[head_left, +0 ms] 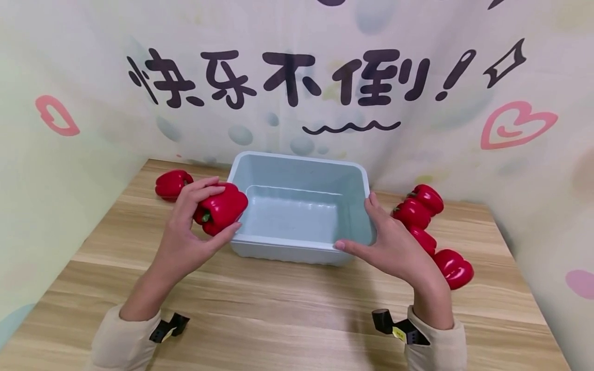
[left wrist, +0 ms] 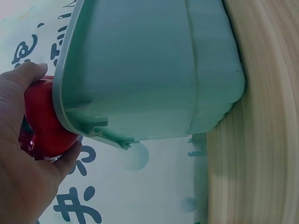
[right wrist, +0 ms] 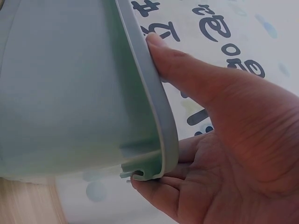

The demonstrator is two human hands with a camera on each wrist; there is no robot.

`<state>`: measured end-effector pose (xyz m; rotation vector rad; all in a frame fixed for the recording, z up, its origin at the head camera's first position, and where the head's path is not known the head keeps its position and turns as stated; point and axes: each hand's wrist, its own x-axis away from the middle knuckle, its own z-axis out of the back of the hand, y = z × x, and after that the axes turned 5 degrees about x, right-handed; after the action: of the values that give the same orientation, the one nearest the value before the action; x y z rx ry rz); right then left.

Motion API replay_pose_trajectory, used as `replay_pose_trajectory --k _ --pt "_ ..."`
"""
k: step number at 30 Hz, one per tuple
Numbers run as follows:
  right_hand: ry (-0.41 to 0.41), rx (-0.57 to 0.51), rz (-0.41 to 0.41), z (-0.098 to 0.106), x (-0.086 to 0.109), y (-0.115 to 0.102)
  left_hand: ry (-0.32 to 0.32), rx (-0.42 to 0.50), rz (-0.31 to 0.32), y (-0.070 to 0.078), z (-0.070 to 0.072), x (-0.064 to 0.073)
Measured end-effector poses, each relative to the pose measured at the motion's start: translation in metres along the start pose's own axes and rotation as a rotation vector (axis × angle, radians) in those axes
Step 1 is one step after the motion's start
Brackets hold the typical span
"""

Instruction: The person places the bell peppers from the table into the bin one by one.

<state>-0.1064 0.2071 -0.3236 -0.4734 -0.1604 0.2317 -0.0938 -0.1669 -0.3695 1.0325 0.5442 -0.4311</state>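
A red bell pepper (head_left: pixel 227 206) with a green stem is gripped in my left hand (head_left: pixel 185 232), thumb below and fingers over the top. It is raised at the left rim of a light blue-green plastic bin (head_left: pixel 287 241). In the left wrist view the pepper (left wrist: pixel 44 119) shows just beyond the bin's rim; whether they touch I cannot tell. My right hand (head_left: pixel 394 242) holds the bin's right front corner, thumb on the front rim and fingers along the right side. The right wrist view shows those fingers (right wrist: pixel 161 193) curled under the rim (right wrist: pixel 152 93). No pepper shows inside the bin.
Another red bell pepper (head_left: pixel 170 185) lies behind my left hand. Several more peppers (head_left: pixel 454 269) lie in a row right of the bin, partly behind my right hand. The wooden table (head_left: pixel 278 319) meets a printed cloth backdrop (head_left: pixel 297 31) at its back edge.
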Motion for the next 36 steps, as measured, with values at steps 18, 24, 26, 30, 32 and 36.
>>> replay_pose_trajectory --k 18,24,26,30,32,36 --pt "-0.005 -0.014 -0.006 -0.0008 -0.0002 -0.0011 -0.036 -0.016 0.016 0.0019 -0.0009 -0.0013" --pt "-0.003 -0.009 -0.012 0.0002 -0.0005 -0.0010 -0.038 -0.021 0.011 0.0025 -0.0024 -0.0021" --pt "-0.003 -0.011 -0.011 0.0002 -0.0005 -0.0007 -0.042 -0.018 0.001 0.0026 -0.0033 -0.0027" --pt "-0.005 -0.018 -0.012 0.0001 -0.0002 -0.0005 -0.059 -0.004 -0.028 0.0020 -0.0044 -0.0035" --pt "-0.010 -0.023 -0.012 0.0001 -0.0003 -0.0006 -0.066 -0.007 -0.034 0.0017 -0.0045 -0.0030" --pt "-0.010 -0.031 -0.009 0.0002 -0.0006 -0.0009 -0.067 -0.004 -0.035 0.0004 -0.0042 -0.0021"
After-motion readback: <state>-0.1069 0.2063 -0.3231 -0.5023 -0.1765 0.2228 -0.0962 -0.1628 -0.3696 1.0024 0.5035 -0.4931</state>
